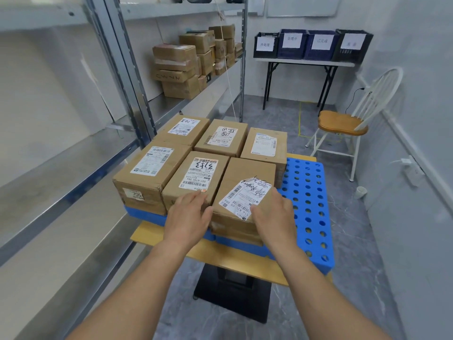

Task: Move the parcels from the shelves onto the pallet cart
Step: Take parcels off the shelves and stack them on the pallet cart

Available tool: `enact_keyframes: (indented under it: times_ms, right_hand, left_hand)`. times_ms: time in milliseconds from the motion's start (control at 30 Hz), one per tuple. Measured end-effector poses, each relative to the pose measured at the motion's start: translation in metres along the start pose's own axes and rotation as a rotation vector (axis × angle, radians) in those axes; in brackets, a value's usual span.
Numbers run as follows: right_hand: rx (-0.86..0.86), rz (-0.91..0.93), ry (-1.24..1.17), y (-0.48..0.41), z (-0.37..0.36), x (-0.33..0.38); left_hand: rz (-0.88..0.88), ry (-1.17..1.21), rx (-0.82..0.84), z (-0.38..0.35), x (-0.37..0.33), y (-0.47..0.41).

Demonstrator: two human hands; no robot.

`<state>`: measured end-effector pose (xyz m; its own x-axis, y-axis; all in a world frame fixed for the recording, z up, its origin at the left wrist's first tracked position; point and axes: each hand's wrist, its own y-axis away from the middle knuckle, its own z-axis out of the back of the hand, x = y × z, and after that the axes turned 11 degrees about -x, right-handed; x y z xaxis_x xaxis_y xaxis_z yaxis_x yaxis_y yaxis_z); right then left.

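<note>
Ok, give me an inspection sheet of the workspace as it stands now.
Surface: blue perforated pallet on a wooden top, right part bare.
Job's things: six parcels on the pallet in two rows of three; more shelf parcels stacked on the rack.
Clutter: paper cup on the floor.
Grippers: left hand and right hand flank the near-right parcel, fingers fairly straight.
Cables: black cord hangs behind the chair; white cord hangs by the rack.
Surroundings: four labelled crates on a folding table.
</note>
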<state>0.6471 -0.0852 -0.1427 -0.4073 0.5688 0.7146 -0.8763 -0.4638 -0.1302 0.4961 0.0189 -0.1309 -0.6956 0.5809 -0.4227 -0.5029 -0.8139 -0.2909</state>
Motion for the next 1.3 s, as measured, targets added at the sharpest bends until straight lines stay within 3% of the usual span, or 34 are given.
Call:
enact_keyframes:
  times_ms: [167, 300, 533, 867, 1133, 1300]
  right_hand:
    - [0.134, 0.263, 0.273, 0.003, 0.001, 0.016]
    - [0.189, 0.275, 0.339, 0.003, -0.007, 0.015]
    - [0.122, 0.367, 0.400, 0.005, -0.007, 0.023]
    - [-0.017, 0.824, 0.246, 0.041, -0.037, 0.093]
    - [0.083, 1.072, 0.152, 0.097, -0.095, 0.173]
    - [0.193, 1.197, 0.124, 0.142, -0.136, 0.230]
  left_hand:
    - [0.034, -0.008, -0.047, 0.012, 0.011, 0.011]
    - [0.061, -0.026, -0.043, 0.018, 0.018, 0.017]
    - [0.060, -0.019, -0.075, 0.026, 0.022, 0.020]
    - [0.062, -0.086, -0.217, 0.060, 0.047, 0.030]
    - [0.237, -0.273, -0.344, 0.122, 0.126, 0.061]
    - [0.434, -0.356, -0.408, 0.167, 0.184, 0.091]
